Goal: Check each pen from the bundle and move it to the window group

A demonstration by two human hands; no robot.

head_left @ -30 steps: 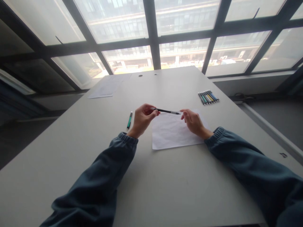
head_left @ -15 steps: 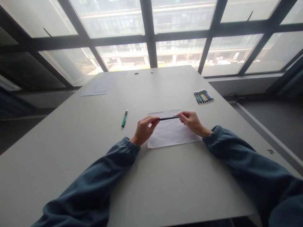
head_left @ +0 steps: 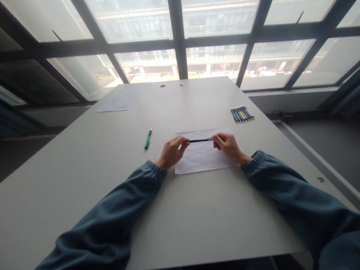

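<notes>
A dark pen (head_left: 200,140) is held level above a white sheet of paper (head_left: 205,161), one end in each hand. My left hand (head_left: 173,150) pinches its left end between thumb and fingers. At the right end, the one with the clip, my right hand (head_left: 228,146) is closed on the pen. To the left of my left hand a green and black pen (head_left: 148,140) lies on the white table (head_left: 180,217).
Several pens (head_left: 242,114) in different colours lie side by side at the right. Other papers (head_left: 114,101) rest at the far left of the table. A small dark object (head_left: 320,179) is near the right edge. Windows stand beyond the table.
The pen has turned slightly about its length, so its clip shows differently at the right end. Both hands keep their hold, and the view has shifted a little.
</notes>
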